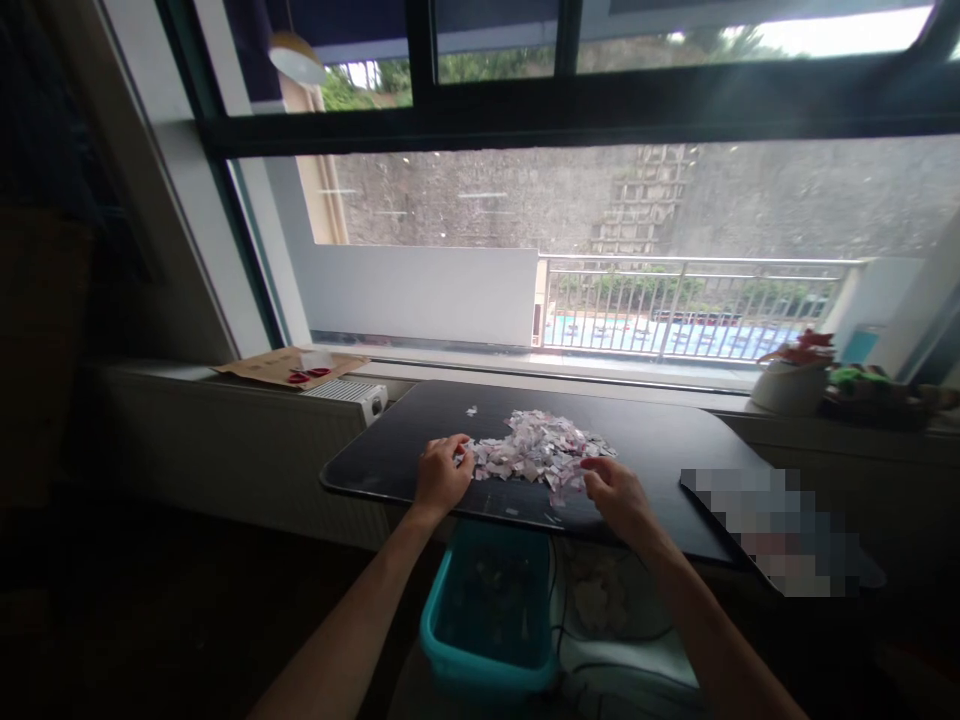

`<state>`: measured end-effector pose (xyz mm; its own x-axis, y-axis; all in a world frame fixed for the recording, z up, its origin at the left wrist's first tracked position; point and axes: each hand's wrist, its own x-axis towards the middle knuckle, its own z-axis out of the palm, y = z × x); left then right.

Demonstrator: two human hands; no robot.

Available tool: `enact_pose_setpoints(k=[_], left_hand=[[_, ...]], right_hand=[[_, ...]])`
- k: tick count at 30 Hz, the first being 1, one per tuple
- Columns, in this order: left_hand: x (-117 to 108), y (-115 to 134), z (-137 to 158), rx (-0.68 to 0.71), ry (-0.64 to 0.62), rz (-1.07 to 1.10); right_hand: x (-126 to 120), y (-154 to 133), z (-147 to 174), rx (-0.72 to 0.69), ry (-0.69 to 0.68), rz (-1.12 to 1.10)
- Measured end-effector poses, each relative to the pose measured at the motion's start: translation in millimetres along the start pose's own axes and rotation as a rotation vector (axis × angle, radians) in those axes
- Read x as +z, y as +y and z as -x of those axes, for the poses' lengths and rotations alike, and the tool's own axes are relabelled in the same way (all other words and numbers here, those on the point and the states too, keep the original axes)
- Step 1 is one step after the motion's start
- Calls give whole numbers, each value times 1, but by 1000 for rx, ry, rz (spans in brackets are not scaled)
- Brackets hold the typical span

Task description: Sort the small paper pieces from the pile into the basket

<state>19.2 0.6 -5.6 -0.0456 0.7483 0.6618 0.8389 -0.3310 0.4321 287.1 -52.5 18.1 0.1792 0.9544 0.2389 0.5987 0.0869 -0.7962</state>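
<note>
A loose heap of small torn paper scraps (540, 445), whitish with pink and grey tints, lies on the black tabletop (660, 430). At the heap's left edge is my left hand (445, 473), its fingers curled round a few scraps. My right hand (619, 495) meets the heap's right front edge, with thumb and forefinger closed on a pale scrap. The hand itself partly hides its other fingers. Apart from the heap, a tiny scrap (471, 411) rests farther back on the table.
Below the table's front edge stands a turquoise plastic bin (491, 665) with dim contents. Red-handled scissors (307, 376) lie on brown paper (259, 368) on the sill. A potted plant (795, 380) stands at right. A blurred-out flat item (780, 535) overhangs the table's right side.
</note>
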Motion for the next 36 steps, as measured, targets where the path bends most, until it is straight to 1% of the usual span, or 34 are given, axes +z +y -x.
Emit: enact_pose_setpoints(k=[3, 5, 8, 11, 13, 15, 17, 19, 21, 24, 29, 31, 34, 36], left_hand=[[0, 0, 0, -2, 1, 9], [0, 2, 0, 2, 6, 8], [-1, 3, 0, -1, 5, 3], [-2, 3, 1, -15, -9, 4], [-2, 3, 1, -15, -14, 6], [-2, 3, 1, -5, -14, 7], [-2, 4, 1, 5, -12, 3], [-3, 4, 0, 9, -11, -4], [-3, 5, 0, 5, -10, -7], [-3, 4, 0, -6, -18, -4], [-1, 2, 0, 19, -10, 0], [-1, 1, 0, 28, -3, -6], [-1, 1, 0, 22, -5, -17], [-1, 2, 0, 17, -11, -18]], right_hand=[[-15, 5, 4, 52, 14, 27], [-18, 7, 7, 67, 0, 40], [-3, 4, 10, 22, -45, 0], [11, -2, 9, -31, -18, -37], [9, 0, 7, -50, 29, -42], [0, 7, 5, -48, 79, -28], [-7, 13, 5, -17, 107, 4], [-5, 12, 6, -4, 93, 36], [3, 6, 5, -26, 46, 51], [11, -3, 4, -52, 23, 50], [0, 4, 5, 1, 91, 113], [0, 4, 7, 1, 66, 109], [8, -1, 7, -48, 7, 72], [11, -3, 6, -66, 11, 64]])
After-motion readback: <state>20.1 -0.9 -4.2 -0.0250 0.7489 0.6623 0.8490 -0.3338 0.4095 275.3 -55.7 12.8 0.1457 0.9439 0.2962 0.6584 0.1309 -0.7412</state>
